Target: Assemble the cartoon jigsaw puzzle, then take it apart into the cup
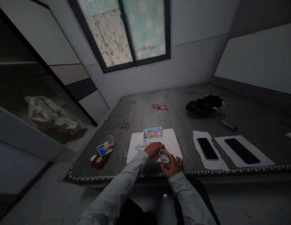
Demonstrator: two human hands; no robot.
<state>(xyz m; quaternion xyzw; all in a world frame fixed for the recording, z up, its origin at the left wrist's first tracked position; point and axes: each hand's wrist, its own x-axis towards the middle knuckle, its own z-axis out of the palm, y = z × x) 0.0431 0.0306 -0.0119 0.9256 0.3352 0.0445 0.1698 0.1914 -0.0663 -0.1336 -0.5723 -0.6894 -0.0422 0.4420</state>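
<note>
My right hand [173, 166] is wrapped round a small clear plastic jar [164, 158] with a pale label, held at the front of a white board [170, 137]. At the jar's mouth, my left hand [156, 149] has its fingers curled; whatever they hold, if anything, is hidden. Small coloured jigsaw-like pieces [142, 145] lie loose on the board, left of my left hand. Behind them, a colourful cartoon picture card [153, 133] rests on the board's far edge.
To the left are a second cartoon card [105, 148], a clear plastic container [112, 141] and a brown case [99, 161]. Two dark phones [207, 148] lie on white paper at right. A dark cap [205, 105] and a red packet [160, 107] sit farther back on the mattress [140, 117].
</note>
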